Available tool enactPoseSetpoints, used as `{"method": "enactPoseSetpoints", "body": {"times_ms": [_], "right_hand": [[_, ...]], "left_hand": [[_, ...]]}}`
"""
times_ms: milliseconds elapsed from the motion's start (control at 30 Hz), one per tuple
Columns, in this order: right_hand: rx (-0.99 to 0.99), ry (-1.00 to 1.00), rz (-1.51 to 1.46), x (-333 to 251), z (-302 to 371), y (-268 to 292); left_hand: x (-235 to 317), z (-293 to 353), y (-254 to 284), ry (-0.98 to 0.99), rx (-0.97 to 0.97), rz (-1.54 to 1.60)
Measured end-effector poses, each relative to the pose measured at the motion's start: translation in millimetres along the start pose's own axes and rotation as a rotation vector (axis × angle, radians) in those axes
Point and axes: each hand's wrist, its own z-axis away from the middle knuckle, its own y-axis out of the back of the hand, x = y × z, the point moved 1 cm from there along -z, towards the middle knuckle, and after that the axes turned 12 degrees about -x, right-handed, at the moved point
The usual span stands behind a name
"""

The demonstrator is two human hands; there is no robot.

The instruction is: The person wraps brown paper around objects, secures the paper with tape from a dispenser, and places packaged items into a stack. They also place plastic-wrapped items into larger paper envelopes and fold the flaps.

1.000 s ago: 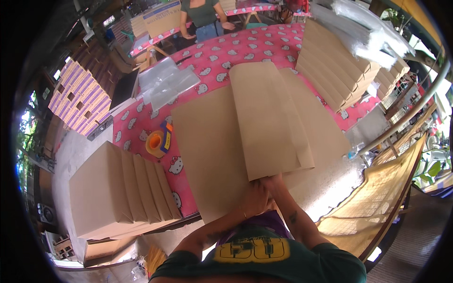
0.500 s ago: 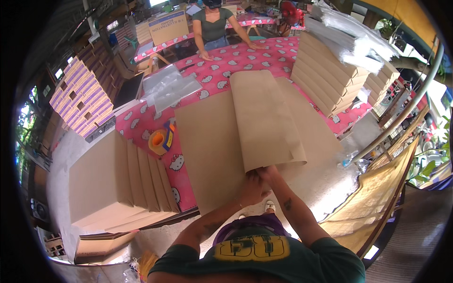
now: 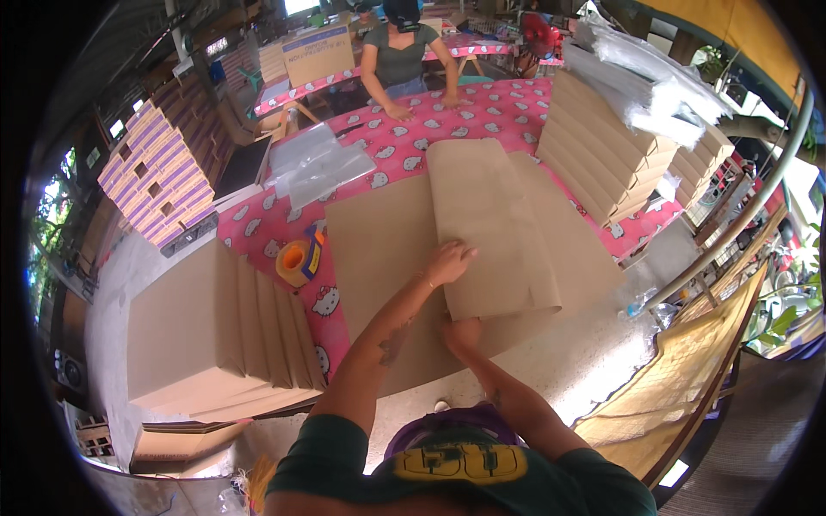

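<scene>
A large sheet of brown paper (image 3: pixel 379 275) lies on the table, with a folded-over brown paper piece (image 3: pixel 486 215) forming a loose flattened roll on top. My left hand (image 3: pixel 451 262) rests at the left edge of that fold, its fingers bent together against the paper. At the fold's near end is my right hand (image 3: pixel 463 332), partly under the paper, so its fingers are hidden. Left of the sheet stands a tape dispenser (image 3: pixel 298 261) in blue and yellow, with an orange core.
Folded cardboard (image 3: pixel 198 318) stands at the near left, and brown stacks (image 3: pixel 594 142) at the right carry clear plastic wrap (image 3: pixel 645 77). Plastic sheets (image 3: pixel 318 163) lie on the pink patterned cover (image 3: pixel 391 142). Across the table a person (image 3: pixel 403 60) rests both hands on it.
My left hand has moved up from beside my right hand at the near end onto the fold's left edge. The right hand has shifted slightly left and stays at the near end.
</scene>
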Motion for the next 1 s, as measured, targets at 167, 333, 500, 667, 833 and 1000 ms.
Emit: {"method": "enactPoseSetpoints", "body": {"times_ms": [167, 333, 500, 667, 833, 1000], "right_hand": [[-0.502, -0.317, 0.302, 110, -36, -1], [-0.861, -0.391, 0.227, 155, -58, -10], [-0.586, -0.433, -0.038, 174, -61, -25], [-0.528, -0.228, -0.253, 166, -54, 7], [-0.605, -0.145, -0.336, 152, -61, 48], [-0.527, -0.265, -0.291, 169, -60, 27]], "left_hand": [[-6, -7, -2, -0.103, -0.031, -0.134], [-7, 39, -21, -0.052, 0.306, 0.063], [-16, 109, -61, -0.165, 0.105, -0.277], [2, 79, -56, -0.379, -0.081, -0.162], [-27, 58, -63, -0.431, -0.249, -0.218], [-27, 67, -58, -0.462, -0.178, -0.178]]}}
